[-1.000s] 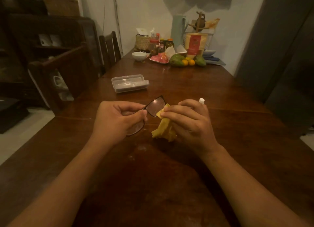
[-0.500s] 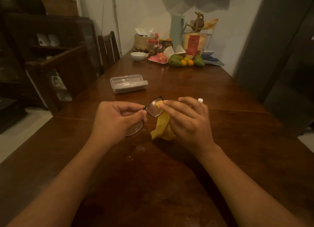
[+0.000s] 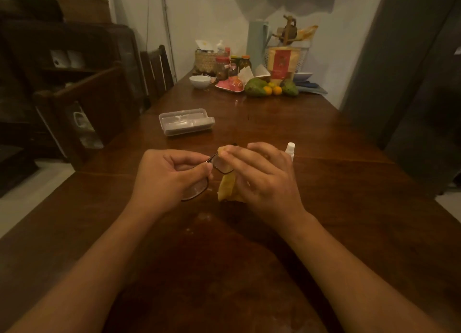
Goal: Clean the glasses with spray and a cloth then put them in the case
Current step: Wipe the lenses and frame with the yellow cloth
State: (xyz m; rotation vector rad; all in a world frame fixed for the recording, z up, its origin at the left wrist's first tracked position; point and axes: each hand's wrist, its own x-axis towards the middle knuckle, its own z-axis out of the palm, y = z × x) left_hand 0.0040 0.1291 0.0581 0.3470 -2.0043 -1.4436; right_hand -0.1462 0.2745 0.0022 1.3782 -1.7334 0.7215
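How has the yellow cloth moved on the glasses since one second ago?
Yes. The right hand has pushed the yellow cloth up and across the far lens of the glasses, towards the left hand.

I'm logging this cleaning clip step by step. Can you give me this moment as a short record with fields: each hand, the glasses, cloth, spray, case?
left hand: pinches the glasses by the frame, above the table
right hand: presses the yellow cloth onto one lens
glasses: dark frame, held between both hands, not in the case
yellow cloth: wrapped over the far lens, rest hanging down
spray bottle: upright on the table, just behind the right hand, untouched
case: clear plastic, on the table beyond the hands; open or shut is hard to tell
table: dark wood
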